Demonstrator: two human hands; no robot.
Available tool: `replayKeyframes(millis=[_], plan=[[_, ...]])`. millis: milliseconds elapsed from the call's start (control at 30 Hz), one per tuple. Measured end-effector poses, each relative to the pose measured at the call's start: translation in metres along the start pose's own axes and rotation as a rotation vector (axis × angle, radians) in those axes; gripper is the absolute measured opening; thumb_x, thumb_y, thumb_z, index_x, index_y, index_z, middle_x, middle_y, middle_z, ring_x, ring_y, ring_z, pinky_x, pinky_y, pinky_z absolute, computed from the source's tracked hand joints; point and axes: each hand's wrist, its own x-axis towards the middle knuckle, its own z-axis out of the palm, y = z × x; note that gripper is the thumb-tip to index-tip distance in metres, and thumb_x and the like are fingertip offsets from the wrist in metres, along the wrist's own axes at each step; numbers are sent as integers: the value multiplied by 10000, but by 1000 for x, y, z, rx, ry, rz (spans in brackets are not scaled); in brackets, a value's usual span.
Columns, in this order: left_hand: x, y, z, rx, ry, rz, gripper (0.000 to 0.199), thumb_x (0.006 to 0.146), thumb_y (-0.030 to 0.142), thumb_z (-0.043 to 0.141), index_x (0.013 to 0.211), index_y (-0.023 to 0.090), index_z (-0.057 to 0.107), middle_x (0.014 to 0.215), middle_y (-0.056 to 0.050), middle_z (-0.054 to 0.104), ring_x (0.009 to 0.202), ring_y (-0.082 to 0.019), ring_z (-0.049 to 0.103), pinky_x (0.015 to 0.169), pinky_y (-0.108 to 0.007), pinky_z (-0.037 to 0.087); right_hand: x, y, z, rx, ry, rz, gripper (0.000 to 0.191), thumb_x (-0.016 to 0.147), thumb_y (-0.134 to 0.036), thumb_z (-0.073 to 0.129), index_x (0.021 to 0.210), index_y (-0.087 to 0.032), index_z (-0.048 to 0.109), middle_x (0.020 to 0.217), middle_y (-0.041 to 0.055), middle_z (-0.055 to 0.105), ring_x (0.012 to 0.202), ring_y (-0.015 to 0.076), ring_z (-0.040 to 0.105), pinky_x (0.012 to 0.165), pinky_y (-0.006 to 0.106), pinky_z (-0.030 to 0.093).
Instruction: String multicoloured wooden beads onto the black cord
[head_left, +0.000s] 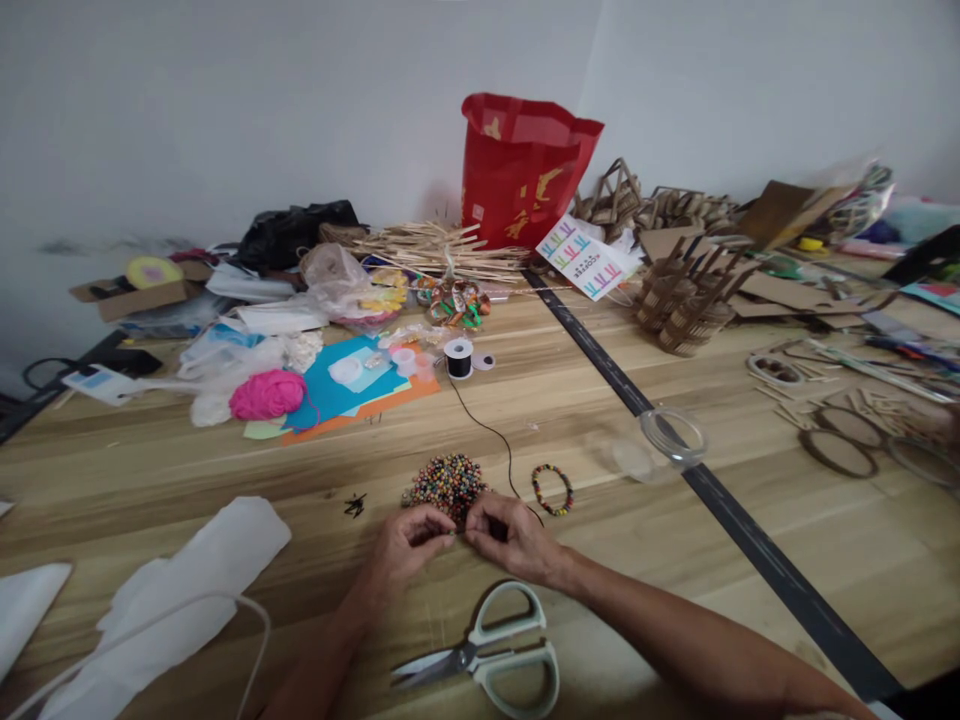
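Observation:
My left hand (411,545) is closed in a pinch, with a tiny thing that looks like a bead at its fingertips. Close beside it, my right hand (514,538) pinches what appears to be the end of a thin black cord (501,436); the fingers partly hide it. The cord trails back to a white spool (458,358). Just beyond both hands lies a heap of multicoloured beads (448,483). A finished-looking bead bracelet (552,490) rests right of the right hand. Scissors (480,652) with pale handles lie partly spread in front, near my forearms.
Small black pieces (355,504) lie left of the beads. A clear tape roll (673,436) sits by the dark strip (765,560). Pink yarn (268,395), blue paper (330,385), a red bag (525,170) and small woven baskets (686,300) stand farther back. White sheets (187,580) lie left.

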Motion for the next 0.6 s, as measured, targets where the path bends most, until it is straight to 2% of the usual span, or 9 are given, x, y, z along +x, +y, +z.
replayKeyframes(millis=[600], plan=[[0,2,2,-14,8,-11,130,579,186,734,647,137,634,599,13,630,588,-121,571,595,-219,429,1,-3,0,-14,1,13,69,760,-112,549,710,-149,580,640,-16,516,565,88,470,528,179,357]])
